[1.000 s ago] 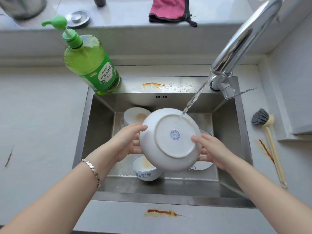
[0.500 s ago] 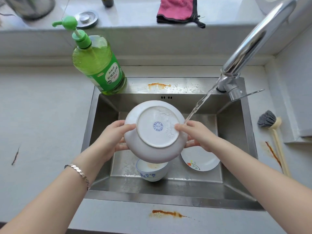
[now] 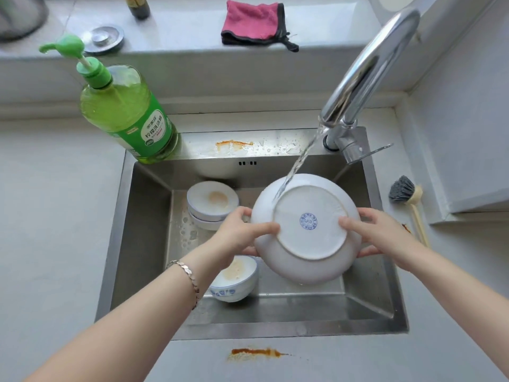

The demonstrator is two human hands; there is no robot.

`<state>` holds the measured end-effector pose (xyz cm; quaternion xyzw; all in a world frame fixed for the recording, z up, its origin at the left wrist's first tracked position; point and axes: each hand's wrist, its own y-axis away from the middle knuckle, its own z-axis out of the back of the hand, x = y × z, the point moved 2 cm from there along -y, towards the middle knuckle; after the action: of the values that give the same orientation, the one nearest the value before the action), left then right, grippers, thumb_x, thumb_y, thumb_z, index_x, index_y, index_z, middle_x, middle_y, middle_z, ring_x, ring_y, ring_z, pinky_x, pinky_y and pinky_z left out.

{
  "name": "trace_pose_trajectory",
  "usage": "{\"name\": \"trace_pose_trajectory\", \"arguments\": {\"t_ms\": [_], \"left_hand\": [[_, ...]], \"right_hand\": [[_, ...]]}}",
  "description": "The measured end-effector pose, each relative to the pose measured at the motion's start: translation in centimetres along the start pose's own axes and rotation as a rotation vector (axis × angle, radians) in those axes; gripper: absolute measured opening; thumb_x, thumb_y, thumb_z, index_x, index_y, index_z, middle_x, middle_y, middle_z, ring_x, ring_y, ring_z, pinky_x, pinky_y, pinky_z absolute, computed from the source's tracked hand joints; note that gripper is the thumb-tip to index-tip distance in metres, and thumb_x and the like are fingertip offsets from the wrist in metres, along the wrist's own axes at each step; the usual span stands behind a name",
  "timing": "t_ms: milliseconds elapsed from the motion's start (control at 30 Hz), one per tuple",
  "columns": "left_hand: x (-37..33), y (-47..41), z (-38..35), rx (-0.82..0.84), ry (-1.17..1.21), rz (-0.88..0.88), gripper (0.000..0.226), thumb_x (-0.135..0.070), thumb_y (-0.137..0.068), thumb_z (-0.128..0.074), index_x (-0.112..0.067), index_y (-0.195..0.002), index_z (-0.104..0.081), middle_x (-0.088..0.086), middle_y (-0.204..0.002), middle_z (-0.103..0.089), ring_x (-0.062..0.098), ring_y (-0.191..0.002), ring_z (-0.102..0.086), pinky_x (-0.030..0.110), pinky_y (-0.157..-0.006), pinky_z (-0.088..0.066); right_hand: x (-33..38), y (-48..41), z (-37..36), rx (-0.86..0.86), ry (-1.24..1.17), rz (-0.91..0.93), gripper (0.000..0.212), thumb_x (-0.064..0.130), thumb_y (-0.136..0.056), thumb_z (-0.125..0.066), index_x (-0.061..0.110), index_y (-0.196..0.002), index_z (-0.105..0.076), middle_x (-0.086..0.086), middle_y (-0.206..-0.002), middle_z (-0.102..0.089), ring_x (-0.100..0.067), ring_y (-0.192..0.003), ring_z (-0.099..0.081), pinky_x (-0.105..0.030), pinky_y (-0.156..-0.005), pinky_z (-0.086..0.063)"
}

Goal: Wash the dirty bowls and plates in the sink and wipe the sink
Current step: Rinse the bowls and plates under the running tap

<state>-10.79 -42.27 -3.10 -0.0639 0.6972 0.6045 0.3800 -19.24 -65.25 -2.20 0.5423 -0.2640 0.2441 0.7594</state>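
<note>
Bowl (image 3: 305, 230) base-up under tap stream (image 3: 297, 164), rim gripped both sides by left hand (image 3: 242, 232) and right hand (image 3: 377, 232), equally near.

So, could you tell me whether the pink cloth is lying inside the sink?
No, the pink cloth lies on the ledge behind the sink.

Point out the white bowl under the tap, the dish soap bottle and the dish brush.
white bowl (image 3: 308, 232): head view, flat underside near the blue stamp.
dish soap bottle (image 3: 124, 114): head view, green body above the label.
dish brush (image 3: 414, 198): head view, cream neck below the bristles.
</note>
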Motion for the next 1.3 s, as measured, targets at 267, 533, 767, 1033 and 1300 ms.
{"name": "trace_pose_trajectory", "arguments": {"t_ms": [267,533,767,1033,1300], "left_hand": [[1.3,1.7,3.8,-0.155,0.098,-0.108,0.062,-0.017,-0.048,-0.081,-0.011,-0.102,-0.052,0.011,-0.104,-0.067,0.025,-0.091,-0.066,0.037,-0.071,-0.054],[-0.8,5.6,7.7,-0.159,-0.213,-0.570,0.057,-0.032,-0.040,-0.076,-0.012,-0.084,-0.046,0.009,-0.083,-0.058,0.020,-0.075,-0.057,0.039,-0.063,-0.050],[0.4,5.4,6.7,0.021,-0.052,-0.587,0.055,-0.049,-0.054,-0.077,-0.037,-0.100,-0.050,-0.009,-0.107,-0.054,0.011,-0.097,-0.053,0.023,-0.086,-0.044],[0.5,4.0,4.5,-0.066,0.423,-0.174,0.053,-0.050,-0.099,-0.021,-0.019,-0.105,-0.063,0.002,-0.103,-0.072,0.016,-0.099,-0.066,0.032,-0.078,-0.051],[-0.7,2.4,4.5,-0.053,0.224,-0.465,0.047,-0.058,-0.092,-0.033,-0.032,-0.127,-0.052,-0.001,-0.125,-0.061,0.015,-0.103,-0.062,0.022,-0.064,-0.052]], "right_hand": [[1.2,-0.8,-4.8,0.169,-0.074,-0.043,0.042,0.025,-0.086,-0.063,0.013,-0.124,-0.048,-0.006,-0.106,-0.064,-0.017,-0.081,-0.066,-0.040,-0.070,-0.058],[4.0,-0.1,-7.4,0.513,-0.559,-0.350,0.040,0.037,-0.089,-0.045,0.003,-0.106,-0.059,-0.018,-0.097,-0.056,-0.043,-0.092,-0.059,-0.060,-0.077,-0.052],[3.2,1.1,-7.6,0.495,-0.716,-0.263,0.035,-0.004,-0.090,-0.031,0.008,-0.122,-0.038,-0.020,-0.109,-0.062,-0.034,-0.077,-0.065,-0.045,-0.061,-0.058],[-0.7,0.8,-7.8,0.411,-0.515,-0.037,0.067,-0.001,-0.067,-0.050,0.019,-0.130,-0.044,0.001,-0.104,-0.070,-0.023,-0.087,-0.067,-0.034,-0.067,-0.055],[-1.4,1.0,-7.0,0.341,-0.520,0.170,0.070,-0.015,-0.084,-0.049,0.041,-0.124,-0.042,0.009,-0.109,-0.066,-0.016,-0.092,-0.068,-0.036,-0.066,-0.058]]}}
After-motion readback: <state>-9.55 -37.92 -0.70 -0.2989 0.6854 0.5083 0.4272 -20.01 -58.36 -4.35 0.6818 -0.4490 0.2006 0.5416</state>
